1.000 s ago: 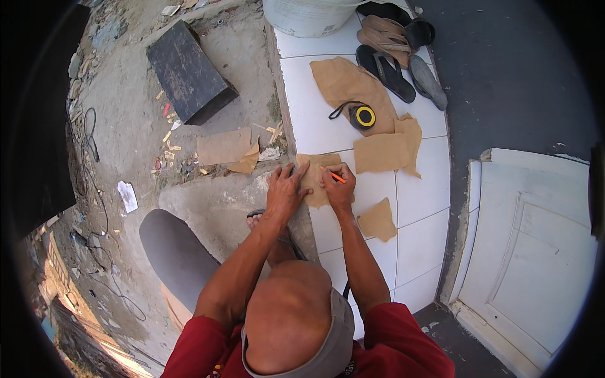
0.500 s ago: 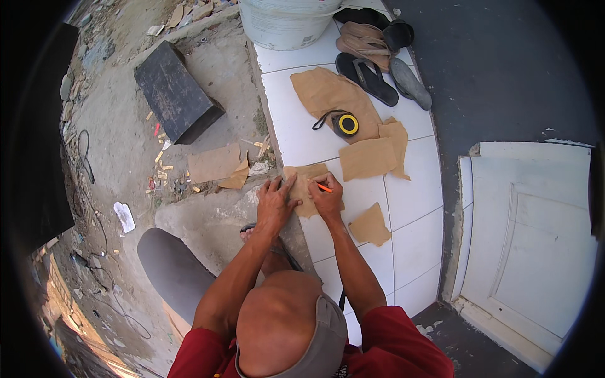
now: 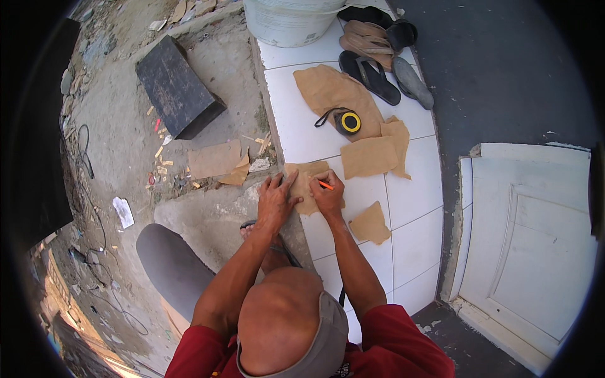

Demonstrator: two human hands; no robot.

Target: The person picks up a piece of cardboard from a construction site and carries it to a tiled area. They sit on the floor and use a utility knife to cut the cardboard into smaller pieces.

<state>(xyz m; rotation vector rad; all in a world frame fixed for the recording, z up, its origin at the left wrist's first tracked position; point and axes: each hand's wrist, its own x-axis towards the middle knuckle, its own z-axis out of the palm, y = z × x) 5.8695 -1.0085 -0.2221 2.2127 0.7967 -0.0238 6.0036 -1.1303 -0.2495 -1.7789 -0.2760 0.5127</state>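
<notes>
A piece of brown sandpaper-like sheet (image 3: 308, 170) lies at the edge of the white tiles, under both hands. My left hand (image 3: 276, 200) rests on its left side with fingers spread, pressing it down. In my right hand (image 3: 327, 195) an orange pencil (image 3: 326, 185) is gripped, its tip end hidden by the fingers over the sheet. To the right lies a small torn brown piece (image 3: 370, 224). Beyond the hands is a cut brown rectangle (image 3: 369, 157), overlapping another torn strip (image 3: 397, 142). A yellow and black tape measure (image 3: 348, 122) sits on a larger brown sheet (image 3: 321, 85).
Sandals (image 3: 370, 77) and a white bucket (image 3: 290, 22) stand at the far end of the tiles. On the rough ground to the left are a dark block (image 3: 179, 88), brown scraps (image 3: 215, 160) and a crumpled white paper (image 3: 123, 213). A white door panel (image 3: 535, 239) is at the right.
The view has shifted very slightly. Both hands stay in nearly the same place on the brown sheet, with the pencil still in the right one.
</notes>
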